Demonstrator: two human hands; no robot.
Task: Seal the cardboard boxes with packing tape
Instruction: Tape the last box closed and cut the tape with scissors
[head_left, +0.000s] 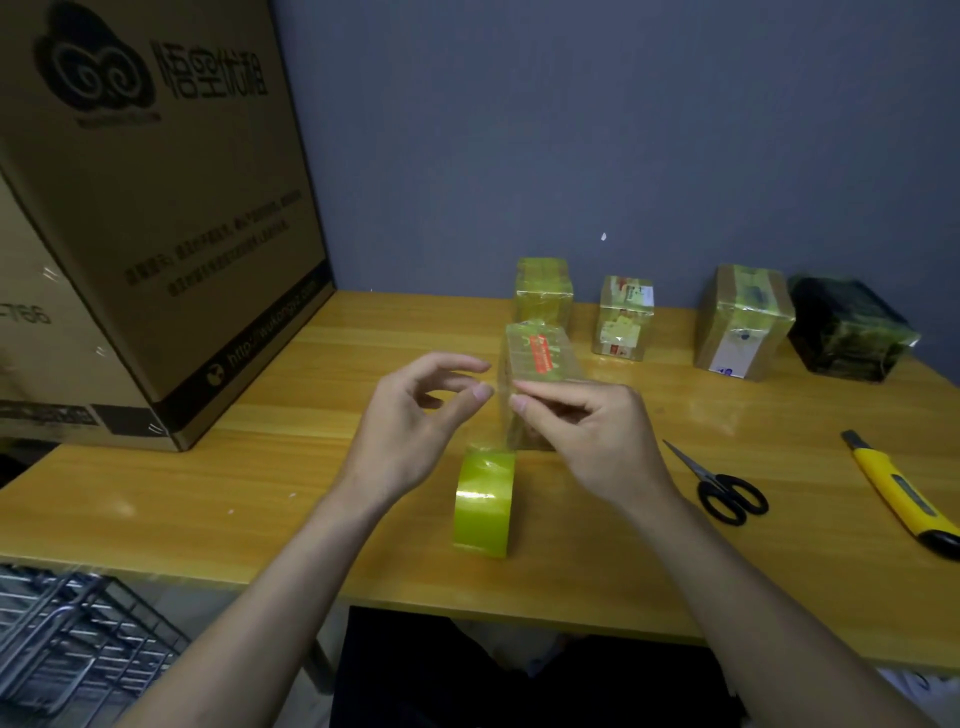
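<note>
Both hands hover above the tabletop (291, 467), meeting near the middle. The right hand (587, 431) has its fingers (524, 400) curled, thumb and forefinger pinching at the near corner of a small taped box (540, 364); whether they grip a tape end or the box itself is unclear. The left hand (415, 421) is loosely curved, fingers apart, holding nothing, its thumb tip close to the right fingertips. A tape roll (484, 503) stands on edge just in front of the box. Four more wrapped boxes (743, 322) sit in a row near the wall. Scissors (719, 486) and a yellow knife (904, 493) lie to the right. A big carton (156, 218) stands at the left.
</note>
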